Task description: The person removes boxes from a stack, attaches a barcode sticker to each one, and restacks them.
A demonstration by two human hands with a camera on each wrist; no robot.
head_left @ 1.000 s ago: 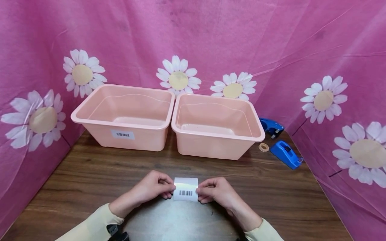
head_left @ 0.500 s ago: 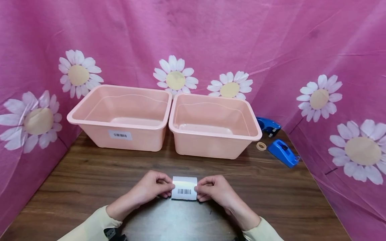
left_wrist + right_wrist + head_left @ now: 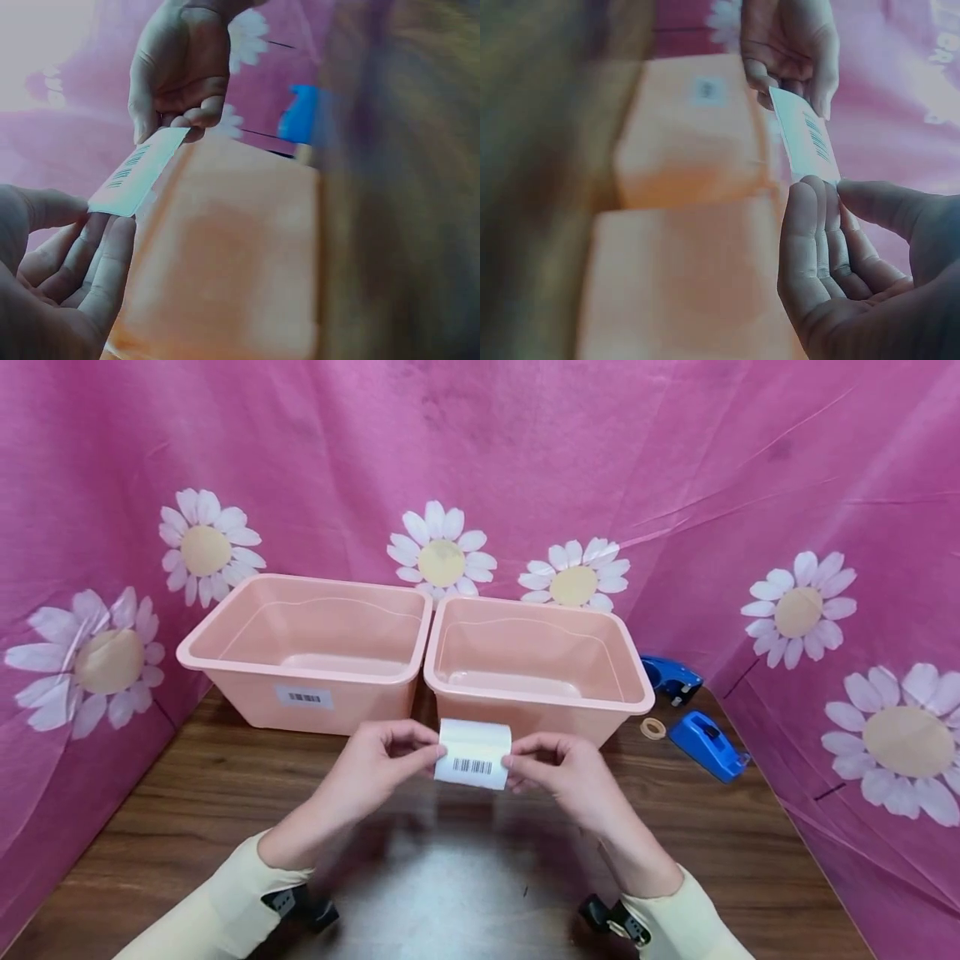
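Observation:
A white barcode label [image 3: 472,753] is stretched between both hands, lifted above the table in front of the right pink bin [image 3: 540,702]. My left hand [image 3: 375,766] pinches its left edge between thumb and fingers. On the opposite edge, my right hand [image 3: 573,777] pinches it the same way. The printed barcode faces up toward the head camera; in the left wrist view the label [image 3: 139,172] looks slightly curved. The left pink bin [image 3: 352,706] carries a similar barcode label [image 3: 303,697] on its front wall. No label shows on the visible part of the right bin's front, partly covered by the held one.
Right of the bins lie a blue tape dispenser [image 3: 707,745], a small tape roll [image 3: 653,728] and another blue tool [image 3: 672,679], partly behind the bin. A pink flowered cloth [image 3: 675,468] surrounds the wooden table [image 3: 187,827] at the back and sides.
Both hands have raised the barcode label off the tabletop and moved it forward, toward the right bin. The bins and blue tools stay where they were.

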